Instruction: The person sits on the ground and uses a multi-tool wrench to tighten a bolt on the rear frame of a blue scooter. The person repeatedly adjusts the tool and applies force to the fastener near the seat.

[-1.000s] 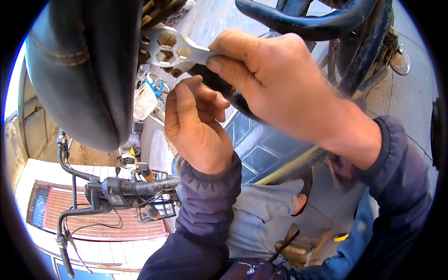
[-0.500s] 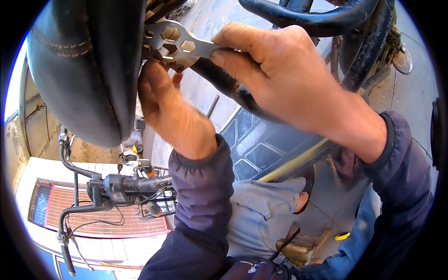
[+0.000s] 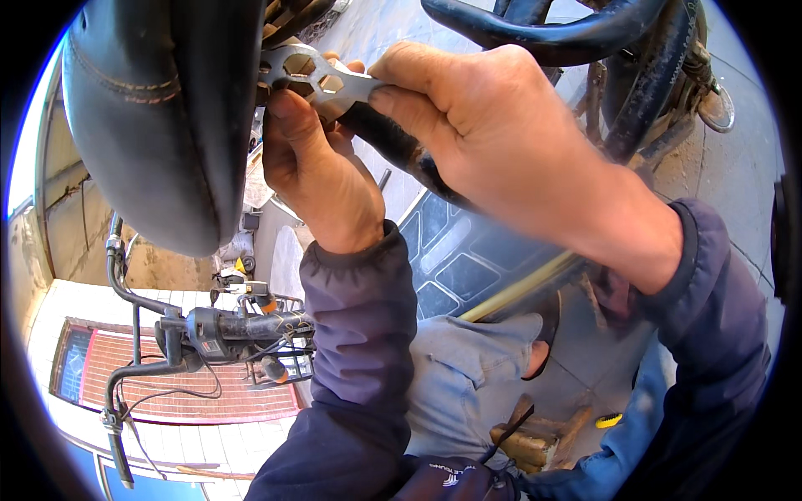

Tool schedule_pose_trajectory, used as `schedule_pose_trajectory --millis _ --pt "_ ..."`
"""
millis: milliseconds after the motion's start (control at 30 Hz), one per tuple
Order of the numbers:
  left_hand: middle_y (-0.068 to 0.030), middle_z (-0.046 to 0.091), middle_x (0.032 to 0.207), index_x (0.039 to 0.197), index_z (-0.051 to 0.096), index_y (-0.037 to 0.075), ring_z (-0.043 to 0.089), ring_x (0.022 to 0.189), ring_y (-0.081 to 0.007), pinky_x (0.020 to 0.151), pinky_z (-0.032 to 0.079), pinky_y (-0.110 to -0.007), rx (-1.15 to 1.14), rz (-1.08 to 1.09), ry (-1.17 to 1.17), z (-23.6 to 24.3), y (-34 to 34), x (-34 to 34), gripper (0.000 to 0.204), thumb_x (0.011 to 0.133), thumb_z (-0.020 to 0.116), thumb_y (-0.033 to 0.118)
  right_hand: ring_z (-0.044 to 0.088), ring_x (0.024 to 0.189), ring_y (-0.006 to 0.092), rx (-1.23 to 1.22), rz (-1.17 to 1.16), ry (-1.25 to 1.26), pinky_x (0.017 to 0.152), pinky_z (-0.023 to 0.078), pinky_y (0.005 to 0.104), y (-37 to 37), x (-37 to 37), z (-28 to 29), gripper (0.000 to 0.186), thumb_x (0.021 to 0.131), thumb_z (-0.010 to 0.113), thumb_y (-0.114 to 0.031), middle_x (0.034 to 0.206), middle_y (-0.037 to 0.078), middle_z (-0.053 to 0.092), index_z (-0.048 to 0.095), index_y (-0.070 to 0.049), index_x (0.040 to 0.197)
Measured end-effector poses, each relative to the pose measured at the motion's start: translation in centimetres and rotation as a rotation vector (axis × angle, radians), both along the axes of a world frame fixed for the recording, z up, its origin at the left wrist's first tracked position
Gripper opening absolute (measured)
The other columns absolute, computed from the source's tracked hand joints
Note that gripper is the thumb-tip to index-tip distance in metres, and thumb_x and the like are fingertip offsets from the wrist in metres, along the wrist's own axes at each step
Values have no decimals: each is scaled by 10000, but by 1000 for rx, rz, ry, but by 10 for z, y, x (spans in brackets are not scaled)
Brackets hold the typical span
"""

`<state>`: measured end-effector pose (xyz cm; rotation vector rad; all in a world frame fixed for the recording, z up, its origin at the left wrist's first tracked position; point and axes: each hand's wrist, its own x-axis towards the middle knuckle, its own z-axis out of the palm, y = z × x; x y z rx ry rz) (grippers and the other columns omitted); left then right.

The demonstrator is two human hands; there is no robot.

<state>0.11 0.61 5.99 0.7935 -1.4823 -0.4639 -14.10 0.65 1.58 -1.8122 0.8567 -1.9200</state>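
A flat silver multi-hole wrench [image 3: 341, 98] with hexagonal openings lies across the gap beside a black padded seat [image 3: 159, 142]. My right hand [image 3: 501, 125] pinches its narrow end between thumb and bent fingers. From below, my left hand [image 3: 322, 179] closes around the wrench's wide head. The left thumb presses at its lower edge, and fingertips show behind it. The head's far end reaches in next to the seat's edge, where whatever it meets is hidden. A black frame tube [image 3: 388, 142] runs just under the wrench.
Black tubing [image 3: 551, 37] curves across the upper right, above a dark footboard panel [image 3: 468, 259] with a yellowish edge. Handlebars [image 3: 167, 321] stick out at the lower left. A small wooden stool [image 3: 535, 442] and a yellow object [image 3: 609, 421] are on the floor.
My left hand has shifted slightly right, and its fingertips now show behind the wrench head. The wrench and right hand have moved a little left. The seat sits slightly farther right in view.
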Motion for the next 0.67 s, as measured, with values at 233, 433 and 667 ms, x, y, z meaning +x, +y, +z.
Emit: schedule_pose_trajectory --millis 233,433,667 --pt "-108 678 1071 1177 619 1 658 993 -225 864 537 -366 53 -68 7 5 1 6 444 963 656 389 575 629 325 -28 1 -89 570 484 407 -3 5 -3 122 905 647 -135 667 181 574 643 -15 879" --pt "-94 682 1081 1167 640 18 650 981 -198 849 533 -358 48 -33 26 8 0 3 416 948 682 370 449 502 141 -31 48 -195 488 399 298 -9 9 1 134 926 680 -132 601 105 504 665 0 925" --pt "-139 668 1096 1213 590 -25 648 1004 -245 878 521 -359 27 -65 6 0 1 6 499 971 635 409 579 633 271 25 13 -140 582 488 361 -2 14 4 142 894 686 -162 674 181 586 693 -20 905"
